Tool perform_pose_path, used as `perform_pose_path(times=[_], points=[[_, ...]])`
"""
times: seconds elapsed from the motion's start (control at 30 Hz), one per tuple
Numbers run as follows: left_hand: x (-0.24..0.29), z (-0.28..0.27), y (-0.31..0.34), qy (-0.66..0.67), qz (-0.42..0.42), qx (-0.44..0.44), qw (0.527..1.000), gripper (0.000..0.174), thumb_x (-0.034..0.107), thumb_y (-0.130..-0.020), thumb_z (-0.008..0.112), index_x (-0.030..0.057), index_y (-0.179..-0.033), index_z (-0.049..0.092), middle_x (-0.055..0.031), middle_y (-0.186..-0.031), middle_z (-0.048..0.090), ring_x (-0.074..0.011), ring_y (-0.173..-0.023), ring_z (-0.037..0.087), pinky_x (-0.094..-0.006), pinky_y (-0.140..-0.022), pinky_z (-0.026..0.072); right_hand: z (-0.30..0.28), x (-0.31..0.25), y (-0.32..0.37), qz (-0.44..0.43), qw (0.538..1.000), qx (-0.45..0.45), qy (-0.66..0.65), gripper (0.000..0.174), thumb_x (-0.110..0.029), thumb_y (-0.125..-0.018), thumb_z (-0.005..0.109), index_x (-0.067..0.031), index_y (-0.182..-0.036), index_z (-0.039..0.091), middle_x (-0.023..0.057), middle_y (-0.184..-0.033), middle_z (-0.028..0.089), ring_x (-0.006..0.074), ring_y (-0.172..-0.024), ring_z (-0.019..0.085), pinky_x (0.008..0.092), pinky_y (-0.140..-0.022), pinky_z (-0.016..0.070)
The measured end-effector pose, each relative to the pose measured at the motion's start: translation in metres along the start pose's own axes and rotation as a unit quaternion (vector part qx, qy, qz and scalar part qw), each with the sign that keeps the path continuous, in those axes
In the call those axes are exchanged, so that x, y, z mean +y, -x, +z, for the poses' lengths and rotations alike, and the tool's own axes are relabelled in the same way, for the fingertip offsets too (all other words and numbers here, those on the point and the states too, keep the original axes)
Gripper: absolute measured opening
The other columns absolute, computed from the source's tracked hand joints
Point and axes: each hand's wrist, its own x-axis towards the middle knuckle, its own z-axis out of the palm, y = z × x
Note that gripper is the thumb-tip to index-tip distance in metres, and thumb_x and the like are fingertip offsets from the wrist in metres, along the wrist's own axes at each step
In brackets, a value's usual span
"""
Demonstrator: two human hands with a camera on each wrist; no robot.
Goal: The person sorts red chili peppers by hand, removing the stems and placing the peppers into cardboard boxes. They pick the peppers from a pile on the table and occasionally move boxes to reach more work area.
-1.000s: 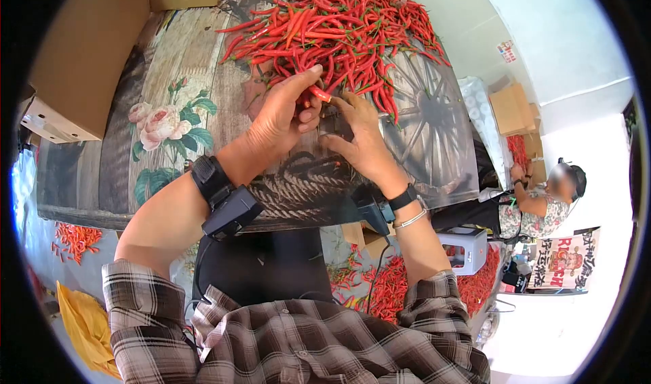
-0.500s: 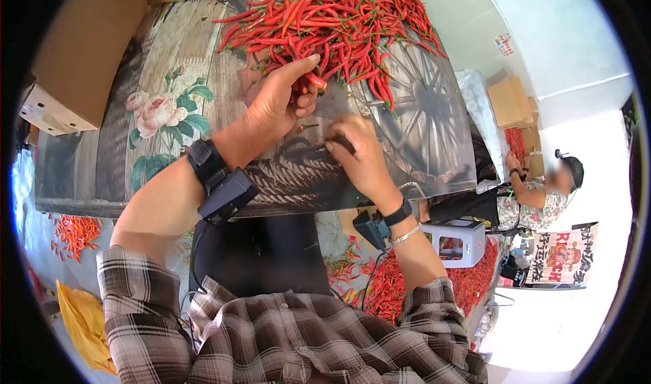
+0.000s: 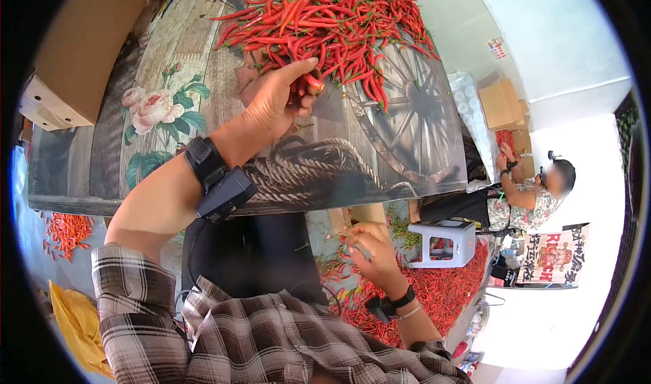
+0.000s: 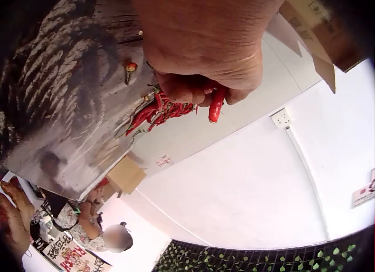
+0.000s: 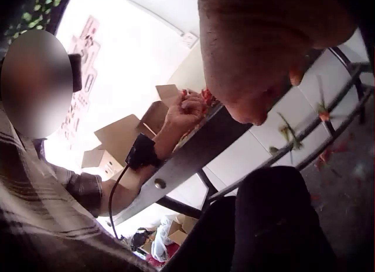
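My left hand (image 3: pixel 279 100) holds a red chili pepper (image 3: pixel 312 82) over the table, beside the near edge of a big chili pile (image 3: pixel 339 24). In the left wrist view, the pepper's stemless end (image 4: pixel 216 111) sticks out past the curled fingers; the palm's inside is hidden. Below the table's front edge, my right hand (image 3: pixel 373 252) hangs with its fingers loosely parted. Several green chili stems (image 5: pixel 285 134) are in the air just beyond its fingertips in the right wrist view. A small stem piece (image 4: pixel 130 69) lies on the table near the left hand.
A tall cardboard box (image 3: pixel 88 51) stands at the table's left. Red chilies (image 3: pixel 447 289) cover the floor at right, around a grey plastic stool (image 3: pixel 461 245). Another person (image 3: pixel 525 197) works beyond the table's right end. A yellow bag (image 3: pixel 74 323) lies at lower left.
My right hand has drawn back from beside the left hand, down past the table's front edge, and its fingers have loosened. The left hand keeps its hold on the chili pepper.
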Motion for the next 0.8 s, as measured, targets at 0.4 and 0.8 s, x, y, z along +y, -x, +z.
perform_pose_path(times=[0.4, 0.8], points=[[-0.001, -0.001, -0.001, -0.029, -0.041, -0.043, 0.998, 0.013, 0.021, -0.086, 0.06, 0.0083, -0.087, 0.056, 0.0018, -0.071, 0.052, -0.0079, -0.056, 0.047, -0.0216, -0.044, 0.0347, -0.073, 0.078, -0.179, 0.032, 0.979, 0.199, 0.023, 0.022, -0.017, -0.08, 0.063, 0.0018, -0.091, 0.062, 0.0167, -0.086, 0.059, 0.0276, -0.078, 0.06, 0.0349, -0.069, 0.0464], [-0.004, -0.002, -0.004, -0.027, -0.05, -0.047, 0.997, 0.012, 0.019, -0.084, 0.061, 0.0076, -0.084, 0.056, 0.0024, -0.067, 0.05, -0.0075, -0.055, 0.047, -0.0228, -0.045, 0.0351, -0.043, 0.059, -0.194, 0.09, 0.983, 0.157, 0.039, 0.021, -0.015, -0.076, 0.067, 0.0038, -0.081, 0.058, 0.016, -0.071, 0.06, 0.0281, -0.065, 0.059, 0.0365, -0.061, 0.0454]])
